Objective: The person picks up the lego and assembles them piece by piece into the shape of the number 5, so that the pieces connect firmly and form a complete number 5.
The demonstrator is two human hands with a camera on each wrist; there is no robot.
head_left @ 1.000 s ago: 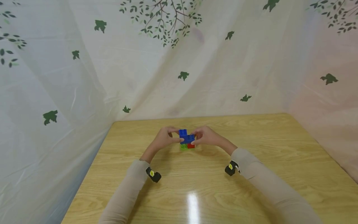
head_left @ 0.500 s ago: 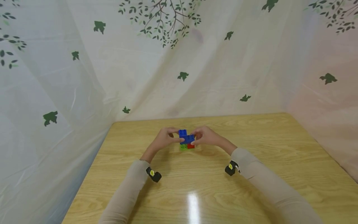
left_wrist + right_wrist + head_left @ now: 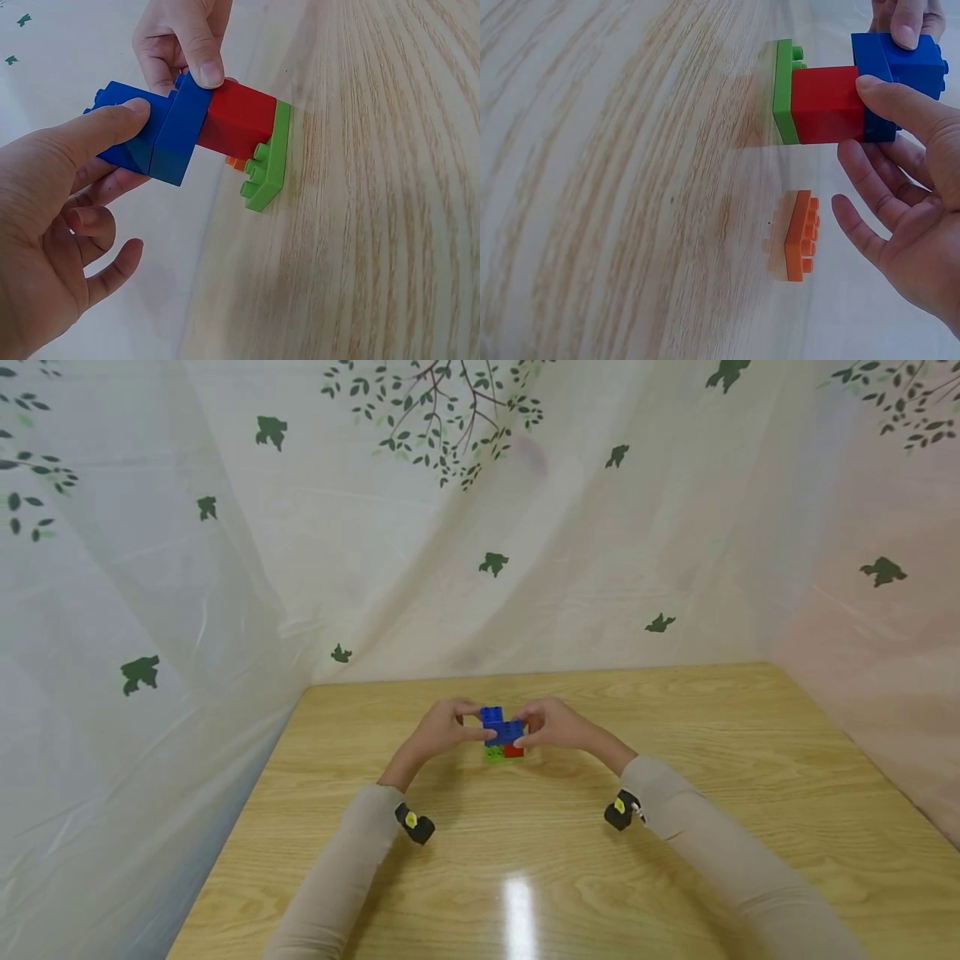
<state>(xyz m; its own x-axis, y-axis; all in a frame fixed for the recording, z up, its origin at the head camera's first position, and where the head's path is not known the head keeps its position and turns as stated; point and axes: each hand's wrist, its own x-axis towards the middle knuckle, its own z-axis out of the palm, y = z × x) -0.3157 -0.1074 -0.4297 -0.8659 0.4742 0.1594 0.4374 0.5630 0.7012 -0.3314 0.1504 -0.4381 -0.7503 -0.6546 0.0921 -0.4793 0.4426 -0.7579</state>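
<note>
Mid-table in the head view stands a stack of toy building bricks. Its base is a flat green brick (image 3: 274, 161) on the table, with a red brick (image 3: 241, 118) on one end. Across the red one sits a flatter blue brick (image 3: 182, 124), overhanging the green studs. A taller blue brick (image 3: 922, 66) tops the overhanging end. My left hand (image 3: 442, 728) pinches the taller blue brick between thumb and fingers, its other fingers loosely bent. From the other side, my right hand (image 3: 557, 727) pinches the flatter blue brick, with the thumb reaching the red brick's edge.
A flat orange brick (image 3: 799, 238) lies on the wooden table (image 3: 480, 843) beside the stack, below my right hand in the right wrist view. A pale leaf-printed curtain (image 3: 405, 610) hangs behind the table and along both sides.
</note>
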